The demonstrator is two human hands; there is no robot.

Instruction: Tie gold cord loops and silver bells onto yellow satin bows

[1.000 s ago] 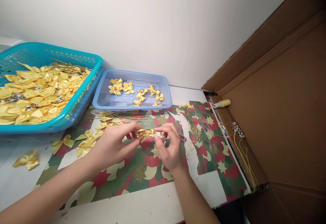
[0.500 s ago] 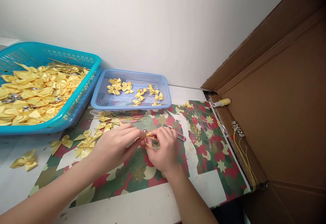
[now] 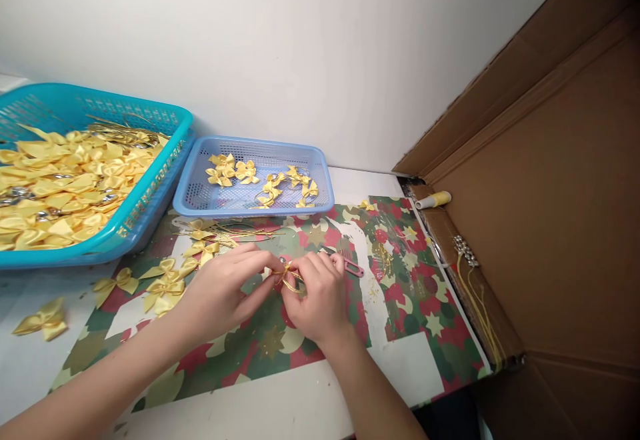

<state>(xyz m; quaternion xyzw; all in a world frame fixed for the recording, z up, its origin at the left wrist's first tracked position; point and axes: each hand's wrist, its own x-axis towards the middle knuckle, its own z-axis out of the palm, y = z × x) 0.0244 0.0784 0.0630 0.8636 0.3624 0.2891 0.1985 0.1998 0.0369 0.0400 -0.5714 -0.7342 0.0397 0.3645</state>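
Over the middle of the patterned mat, my left hand (image 3: 227,287) and my right hand (image 3: 317,293) meet, fingertips pinched. Between them is a gold cord (image 3: 294,283), bent into a loop, with a small silver bell (image 3: 283,261) at its top. Both hands are closed on the cord; my fingers hide part of it. Just past my right hand lies a pink-handled tool (image 3: 354,267), its front end partly covered by the hand. Several yellow ribbon bows (image 3: 167,285) lie beside my left wrist, and a bundle of gold cords (image 3: 240,232) rests behind my left hand.
A turquoise basket (image 3: 187,120) heaped with yellow bows stands at the left. Beside it is a blue basket (image 3: 327,193) with several bows. Along the right edge are a yellow-wrapped white tube (image 3: 434,200), silver bells (image 3: 465,251) and a cardboard wall (image 3: 560,227).
The gold cord loop between my fingers now shows larger and more clearly below the bell. My hands stay together in nearly the same place; the whole view has shifted slightly.
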